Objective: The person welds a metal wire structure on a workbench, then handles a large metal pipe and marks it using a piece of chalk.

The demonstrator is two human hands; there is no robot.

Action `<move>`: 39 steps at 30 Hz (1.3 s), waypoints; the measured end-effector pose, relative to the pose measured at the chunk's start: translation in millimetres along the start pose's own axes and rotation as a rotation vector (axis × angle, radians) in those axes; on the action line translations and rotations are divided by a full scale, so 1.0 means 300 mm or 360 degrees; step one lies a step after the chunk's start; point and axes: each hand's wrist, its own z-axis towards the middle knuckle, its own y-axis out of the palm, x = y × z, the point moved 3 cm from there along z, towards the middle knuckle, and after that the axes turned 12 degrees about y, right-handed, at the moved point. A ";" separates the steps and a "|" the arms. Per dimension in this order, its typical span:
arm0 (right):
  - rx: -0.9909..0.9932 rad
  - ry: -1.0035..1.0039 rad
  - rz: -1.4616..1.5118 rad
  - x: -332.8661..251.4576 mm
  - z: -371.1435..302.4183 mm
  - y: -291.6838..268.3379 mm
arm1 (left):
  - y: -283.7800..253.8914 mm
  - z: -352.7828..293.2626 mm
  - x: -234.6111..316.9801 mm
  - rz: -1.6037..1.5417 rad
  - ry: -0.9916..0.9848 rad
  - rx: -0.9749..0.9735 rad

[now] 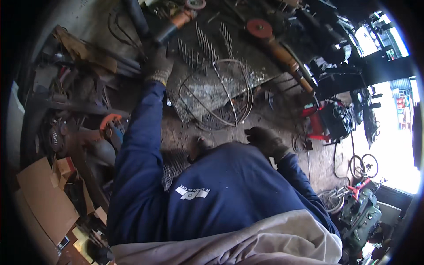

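Observation:
My left hand (160,62), in a dark work glove with a pale cuff, reaches forward along the left of a worn bench plate (194,104). It meets the black rear end of an orange angle grinder (179,21); its fingers are too dark to show whether they grip it. My right hand (267,140), also gloved, hovers close to my body with its fingertips apart and nothing seen in them. A loop of thin wire or cable (249,84) lies on the plate between my hands. Beyond it stand rows of thin metal spikes (204,42).
Another grinder with a red disc (259,28) and wooden-coloured body lies at the far right of the plate. Red and black equipment (329,121) stands to the right, near a green machine (362,214). Flattened cardboard (46,201) and an orange clamp-like tool (110,121) crowd the left.

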 end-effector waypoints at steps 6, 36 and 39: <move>-0.0086 -0.0106 0.0860 0.003 -0.165 -0.062 | -0.041 0.047 0.016 -0.0183 0.0074 0.0018; 0.0563 0.0940 0.0505 0.623 -0.016 -0.036 | -0.387 -0.023 0.389 -0.1202 0.0001 0.0226; 0.0505 0.0914 0.0457 0.640 0.006 -0.037 | -0.585 -0.121 0.656 -0.1690 0.0419 -0.0035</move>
